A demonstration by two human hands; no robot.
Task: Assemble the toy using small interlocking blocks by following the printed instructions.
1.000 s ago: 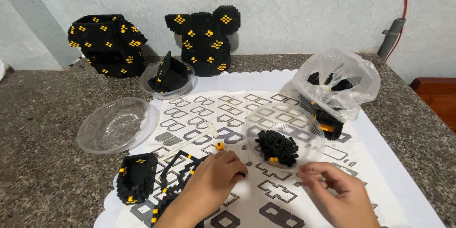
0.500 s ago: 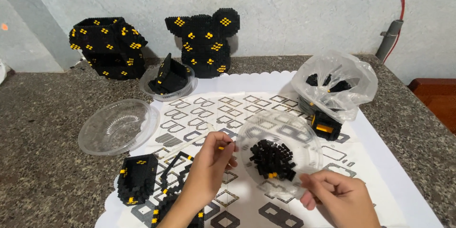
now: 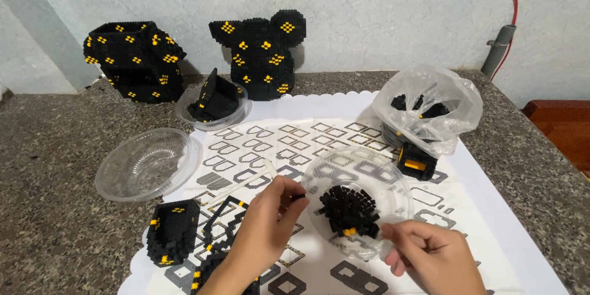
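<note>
The left hand pinches a small black brick between thumb and fingertips, clenched on it just beside the near-left rim of the clear plastic bowl; the right hand rests curled against the bowl's near-right rim, and whether it holds anything I cannot tell. To pick well here, it seems best to steady the bowl with the right hand and take one brick at a time, lifting it clear so the heap is not dragged along. The pile of black bricks lies in the bowl, between both hands, just right of the pinch; a half-built black piece stands left of the left wrist.
</note>
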